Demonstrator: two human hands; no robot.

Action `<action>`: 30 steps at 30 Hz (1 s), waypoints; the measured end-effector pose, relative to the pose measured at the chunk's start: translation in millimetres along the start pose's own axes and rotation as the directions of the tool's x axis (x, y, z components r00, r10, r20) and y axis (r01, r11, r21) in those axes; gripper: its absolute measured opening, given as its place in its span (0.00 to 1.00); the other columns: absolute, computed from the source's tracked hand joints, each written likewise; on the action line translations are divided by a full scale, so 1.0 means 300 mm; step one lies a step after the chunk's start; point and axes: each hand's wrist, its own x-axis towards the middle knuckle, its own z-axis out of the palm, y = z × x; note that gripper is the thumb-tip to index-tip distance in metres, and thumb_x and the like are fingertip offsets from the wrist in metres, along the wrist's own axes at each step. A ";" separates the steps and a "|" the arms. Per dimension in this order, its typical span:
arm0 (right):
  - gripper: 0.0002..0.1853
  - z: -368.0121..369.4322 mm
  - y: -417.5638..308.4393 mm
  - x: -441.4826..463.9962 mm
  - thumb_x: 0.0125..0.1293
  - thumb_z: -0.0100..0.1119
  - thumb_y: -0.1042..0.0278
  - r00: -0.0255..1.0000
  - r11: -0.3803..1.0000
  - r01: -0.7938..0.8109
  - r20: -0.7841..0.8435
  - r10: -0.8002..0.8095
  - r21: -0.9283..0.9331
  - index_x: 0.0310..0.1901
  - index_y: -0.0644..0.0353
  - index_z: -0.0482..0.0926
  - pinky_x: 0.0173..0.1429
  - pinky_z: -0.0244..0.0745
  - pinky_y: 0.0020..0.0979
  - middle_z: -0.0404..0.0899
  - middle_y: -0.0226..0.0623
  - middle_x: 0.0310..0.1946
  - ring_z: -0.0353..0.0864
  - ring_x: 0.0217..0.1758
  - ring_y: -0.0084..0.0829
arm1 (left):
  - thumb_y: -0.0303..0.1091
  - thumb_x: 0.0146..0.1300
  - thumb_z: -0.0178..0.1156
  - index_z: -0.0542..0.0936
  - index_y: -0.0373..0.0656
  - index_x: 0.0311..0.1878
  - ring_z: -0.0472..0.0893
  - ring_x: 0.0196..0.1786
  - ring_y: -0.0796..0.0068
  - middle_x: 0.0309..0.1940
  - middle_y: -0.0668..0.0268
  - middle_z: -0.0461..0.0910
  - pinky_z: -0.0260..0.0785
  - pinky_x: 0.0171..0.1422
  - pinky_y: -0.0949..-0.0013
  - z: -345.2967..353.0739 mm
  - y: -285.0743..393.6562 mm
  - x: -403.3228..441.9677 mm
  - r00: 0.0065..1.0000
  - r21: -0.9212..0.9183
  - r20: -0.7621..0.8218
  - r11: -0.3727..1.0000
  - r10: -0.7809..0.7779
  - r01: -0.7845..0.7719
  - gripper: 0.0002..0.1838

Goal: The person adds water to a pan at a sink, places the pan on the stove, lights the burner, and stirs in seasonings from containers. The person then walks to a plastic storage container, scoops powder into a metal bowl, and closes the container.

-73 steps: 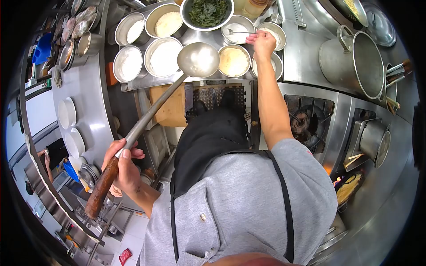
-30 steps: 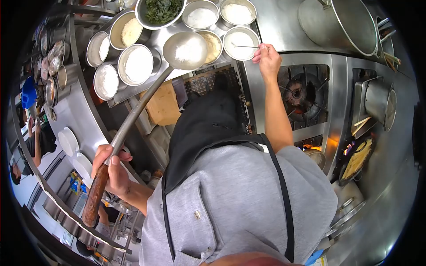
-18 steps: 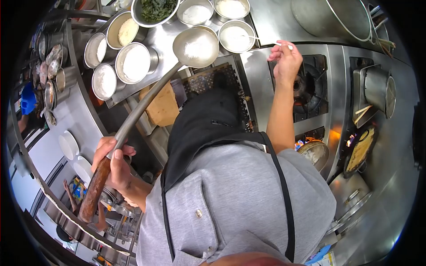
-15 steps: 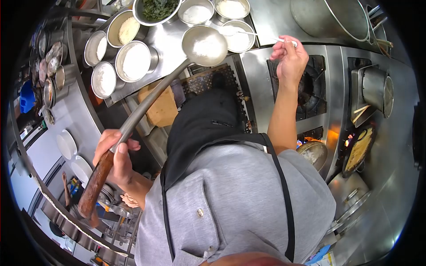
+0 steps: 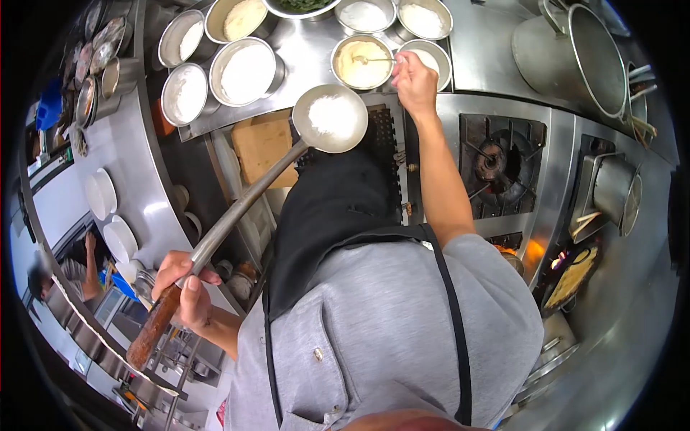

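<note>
My left hand (image 5: 188,284) is wrapped round the wooden-handled shaft of a long metal ladle (image 5: 248,200). White powder (image 5: 331,115) lies in the ladle's bowl, which hangs near the counter's front edge. My right hand (image 5: 415,80) pinches the handle of a small spoon (image 5: 377,59). The spoon's tip is in a metal bowl of pale yellow powder (image 5: 361,72). Just right of it, partly behind my right hand, is a bowl of white powder (image 5: 434,57).
Several metal bowls of white contents, one marked by a white-filled pot (image 5: 248,72), and a bowl of dark greens (image 5: 300,3) line the counter (image 5: 302,54). At right are a gas burner (image 5: 501,159), a large pot (image 5: 570,65) and a pan (image 5: 573,276). Another person (image 5: 83,276) is at far left.
My right hand and spoon have moved from the white-powder bowl to the yellow-powder bowl. The ladle now hangs lower in view, still in my left hand. The camera view has shifted.
</note>
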 end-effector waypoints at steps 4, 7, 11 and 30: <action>0.09 -0.006 -0.013 -0.015 0.70 0.50 0.71 0.973 0.966 -0.231 0.021 0.230 0.113 0.39 0.66 0.79 0.24 0.71 0.27 0.78 0.35 0.18 0.77 0.16 0.24 | 0.28 0.55 0.61 0.77 0.30 0.43 0.76 0.18 0.66 0.28 0.51 0.72 0.70 0.19 0.70 -0.009 -0.004 -0.031 0.999 0.035 -0.052 0.999 0.003 -0.001 0.14; 0.10 -0.046 -0.058 -0.020 0.71 0.51 0.69 0.955 0.942 -0.296 0.066 0.289 0.160 0.40 0.66 0.79 0.23 0.70 0.26 0.77 0.33 0.17 0.75 0.16 0.21 | 0.28 0.55 0.60 0.77 0.30 0.43 0.77 0.20 0.66 0.30 0.50 0.73 0.72 0.20 0.70 -0.012 -0.014 -0.033 0.997 0.046 -0.072 0.999 -0.001 0.004 0.14; 0.09 -0.042 -0.044 -0.029 0.71 0.50 0.70 0.980 0.964 -0.197 0.048 0.192 0.176 0.41 0.66 0.79 0.23 0.70 0.27 0.77 0.33 0.18 0.75 0.16 0.22 | 0.28 0.55 0.60 0.77 0.29 0.42 0.77 0.21 0.65 0.33 0.50 0.73 0.73 0.21 0.70 -0.025 -0.025 -0.032 0.997 0.010 -0.075 1.000 -0.015 0.016 0.13; 0.10 -0.050 -0.031 -0.091 0.71 0.50 0.70 0.930 0.891 -0.367 0.067 0.362 0.268 0.39 0.67 0.79 0.21 0.71 0.25 0.77 0.32 0.19 0.74 0.16 0.19 | 0.25 0.54 0.59 0.78 0.29 0.43 0.78 0.21 0.65 0.33 0.49 0.74 0.74 0.23 0.70 0.002 -0.033 -0.015 0.998 0.016 -0.060 0.999 -0.030 0.031 0.13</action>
